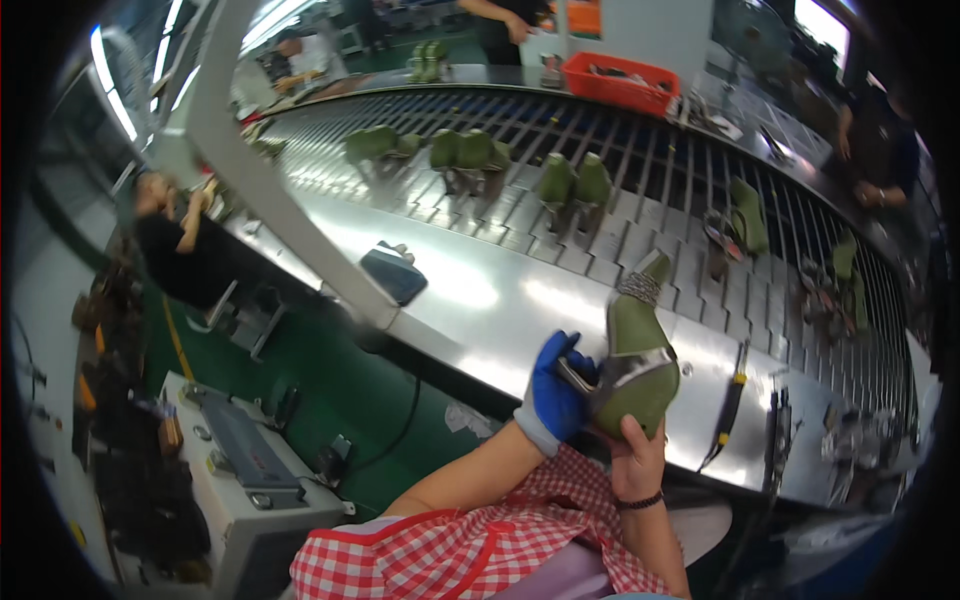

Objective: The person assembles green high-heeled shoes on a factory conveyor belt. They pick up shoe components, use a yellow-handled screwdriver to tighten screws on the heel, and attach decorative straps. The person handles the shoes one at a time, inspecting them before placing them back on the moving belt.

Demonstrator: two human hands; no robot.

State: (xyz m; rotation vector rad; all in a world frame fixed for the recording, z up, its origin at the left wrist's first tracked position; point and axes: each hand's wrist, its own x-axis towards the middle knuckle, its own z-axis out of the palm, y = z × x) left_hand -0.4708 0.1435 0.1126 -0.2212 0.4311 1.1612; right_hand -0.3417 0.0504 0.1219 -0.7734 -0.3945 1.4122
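— So, where is the shoe right now?

— You hold the green high-heeled shoe point(638, 365) up in front of you, just above the near edge of the steel conveyor table point(480, 290). Your right hand point(636, 455) cups it from below, fingers closed around the rounded back part, so that hand is bearing it.

— And the other one?

— Your left hand point(556, 392) (the one in the blue glove) sits at the shoe's left side, closed around the thin metal heel point(574, 376). Both hands are shut on the same shoe, touching it from two sides.

— Which way does it lie?

— Its long axis runs away from you, nearly straight up the picture, with the narrow end and a beaded strap point(640, 288) pointing toward the belt. More green shoes point(574, 182) stand well apart on the slats beyond, and a dark handled tool point(727, 408) lies on the table just right of your right hand.
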